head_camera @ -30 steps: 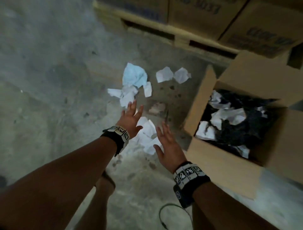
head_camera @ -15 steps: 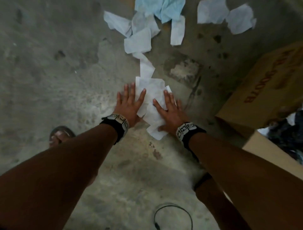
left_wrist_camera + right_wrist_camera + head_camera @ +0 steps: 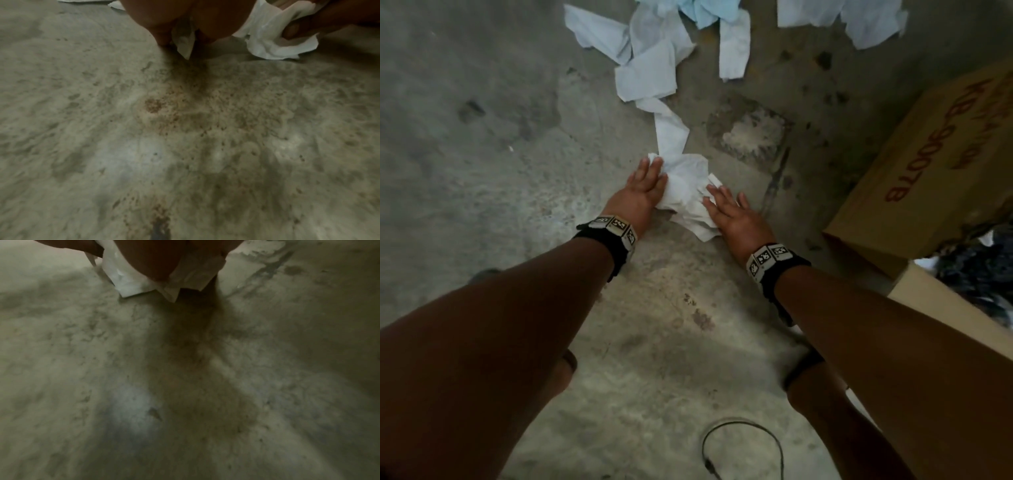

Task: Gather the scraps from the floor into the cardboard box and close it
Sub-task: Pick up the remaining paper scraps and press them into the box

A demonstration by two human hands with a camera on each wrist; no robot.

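A bunch of white paper scraps [image 3: 685, 185] lies crumpled on the concrete floor between my two hands. My left hand [image 3: 647, 181] presses against its left side with nearly straight fingers. My right hand [image 3: 726, 209] lies on its right side; in the left wrist view its thumb [image 3: 292, 30] pinches the paper scraps [image 3: 273, 40] against the fingers. More paper scraps [image 3: 144, 279] stick out from under my right palm. The open cardboard box [image 3: 928, 164] stands at the right, with dark and white scraps [image 3: 976, 270] inside.
Further white scraps [image 3: 647, 72] and pale blue scraps [image 3: 705, 13] lie ahead on the floor, with two more pieces [image 3: 866, 24] at the far right. A black cable [image 3: 743, 442] loops on the floor near me. My foot [image 3: 482, 274] shows at the left.
My hands reached down from mid-air onto the flat scraps, then pushed toward each other. The sheets that lay flat are now crumpled into a bunch between them.
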